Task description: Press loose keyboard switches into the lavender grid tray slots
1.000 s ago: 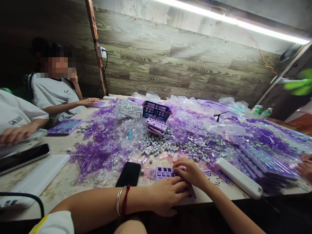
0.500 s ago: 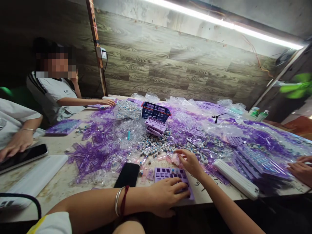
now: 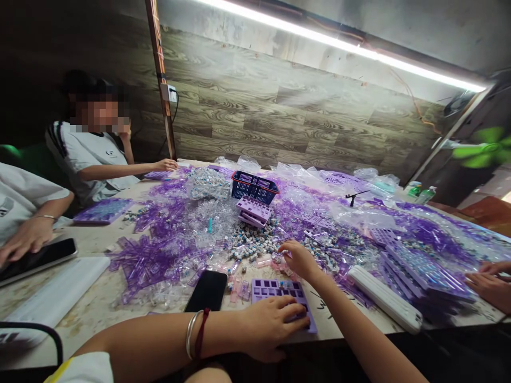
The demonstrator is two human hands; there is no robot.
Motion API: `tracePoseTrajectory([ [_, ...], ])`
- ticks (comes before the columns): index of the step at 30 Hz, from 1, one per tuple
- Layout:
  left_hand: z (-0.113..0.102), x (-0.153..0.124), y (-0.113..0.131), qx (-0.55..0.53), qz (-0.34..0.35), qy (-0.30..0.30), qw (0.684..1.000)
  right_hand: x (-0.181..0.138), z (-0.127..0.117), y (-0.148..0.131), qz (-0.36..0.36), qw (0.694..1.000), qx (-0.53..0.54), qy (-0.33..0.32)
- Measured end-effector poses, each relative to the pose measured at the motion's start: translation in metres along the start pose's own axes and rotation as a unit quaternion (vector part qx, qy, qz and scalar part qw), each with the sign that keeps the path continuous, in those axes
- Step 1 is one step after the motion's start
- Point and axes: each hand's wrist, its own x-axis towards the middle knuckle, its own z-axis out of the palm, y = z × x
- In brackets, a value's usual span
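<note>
A light purple panel with rows of square openings (image 3: 275, 288) lies at the table's near edge, with a few small blue-topped pieces in its upper rows. My left hand (image 3: 275, 322) lies across its lower part. The fingers bend over the top and the thumb sits at the front edge. Beyond the panel, my right hand (image 3: 300, 259) is at the near side of a heap of small white-and-blue pieces (image 3: 255, 238). Its fingers are bent together at the tips; whatever is between them is too small to make out. Pink clear pieces (image 3: 239, 287) lie left of the panel.
A black phone (image 3: 207, 291) lies left of the panel, a white bar-shaped case (image 3: 385, 298) to the right. Stacked purple panels (image 3: 427, 271), a blue basket (image 3: 255, 187) and loose purple clear parts (image 3: 155, 260) cover the table. Co-workers' hands (image 3: 30, 236) show at left and right.
My right hand has shifted slightly left, and its fingers look more drawn together. My left hand stays on the panel. Across the table, a co-worker's hand has moved left. The camera view has tilted slightly.
</note>
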Motion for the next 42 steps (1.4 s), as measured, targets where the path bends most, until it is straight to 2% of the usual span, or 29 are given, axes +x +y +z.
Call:
tracePoseTrajectory([
  [6,0.001,0.000,0.000,-0.020,-0.009,0.000,1.000,0.001,-0.002,-0.014,-0.008,1.000,0.005,-0.024],
  [13,0.001,-0.001,0.000,-0.020,-0.007,0.006,1.000,0.001,-0.010,-0.023,0.024,0.999,0.012,-0.019],
  [19,-0.002,0.000,0.001,0.007,0.000,-0.002,1.000,-0.013,-0.020,-0.035,0.042,0.996,-0.037,-0.063],
  [31,-0.001,0.001,0.000,0.014,0.009,0.008,1.000,-0.022,-0.010,-0.017,0.033,0.995,-0.016,-0.092],
  [35,0.001,0.000,-0.001,0.015,0.011,0.015,1.000,-0.023,-0.009,-0.018,0.037,0.995,-0.014,-0.088],
  [38,0.002,0.000,0.000,0.013,0.008,0.012,1.000,-0.025,-0.011,-0.018,0.051,0.994,-0.060,-0.075],
  [42,0.003,-0.001,0.000,-0.001,0.003,0.009,1.000,-0.022,-0.014,-0.019,0.074,0.989,-0.129,-0.012],
])
